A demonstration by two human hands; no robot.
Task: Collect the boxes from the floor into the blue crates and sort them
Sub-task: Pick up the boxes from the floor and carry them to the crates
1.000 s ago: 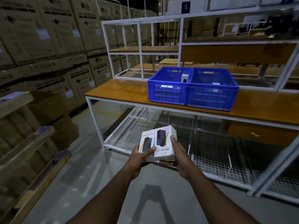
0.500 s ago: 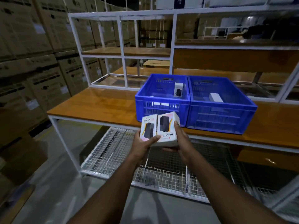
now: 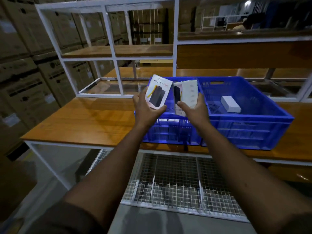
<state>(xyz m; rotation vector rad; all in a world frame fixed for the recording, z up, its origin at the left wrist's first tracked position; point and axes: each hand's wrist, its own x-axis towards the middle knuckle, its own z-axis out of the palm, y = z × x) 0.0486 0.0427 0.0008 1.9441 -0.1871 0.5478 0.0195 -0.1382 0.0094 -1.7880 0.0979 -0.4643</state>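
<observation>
the table [image 3: 87,119] spreads below and beyond the hands, carrying two blue crates side by side. the left crate [image 3: 168,132] sits directly under both hands; the right crate [image 3: 249,130], just right of them, holds one white box [image 3: 230,104]. the left hand [image 3: 146,107] grips a box [image 3: 157,92] face up, the right hand [image 3: 194,107] grips a second box [image 3: 185,95] turned on edge. to do this well, read each label first, then lower each box flat into its matching crate rather than dropping it.
</observation>
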